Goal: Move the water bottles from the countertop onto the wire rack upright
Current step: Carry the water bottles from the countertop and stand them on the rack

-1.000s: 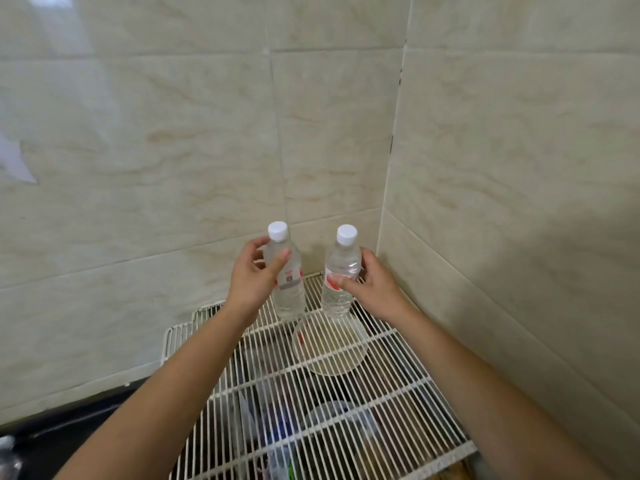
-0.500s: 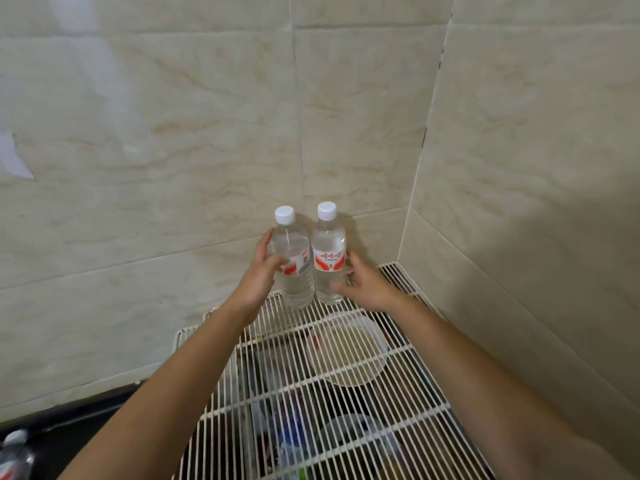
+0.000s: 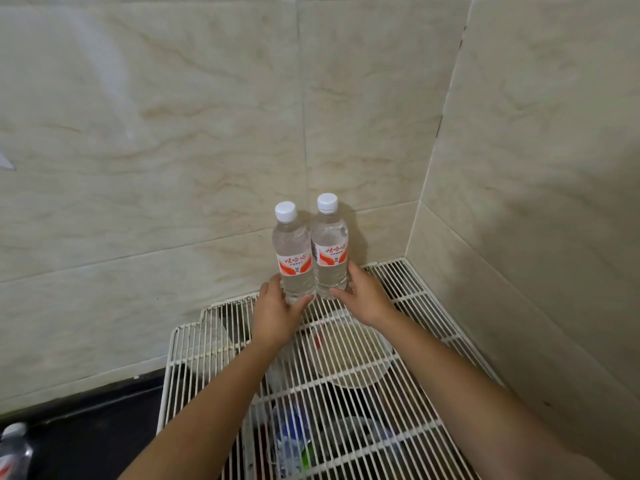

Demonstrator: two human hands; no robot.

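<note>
Left hand grips the left bottle low, right hand the right bottle, both upright and touching at the back of the wire rack, probably steadying them on thin wires.

Home kitchen, by the look of it: walls clad in glossy beige marble-look tiles w/ grout lines, meeting at an inside corner. White wire rack sits tight in that corner beside a black countertop, w/ a round pale dish and other stored bits, too blurred to ID, visible beneath the wires. Drinks too: water bottles w/ red-and-white labels upright on the rack, plus one more bottle on the counter at bottom-left edge.
</note>
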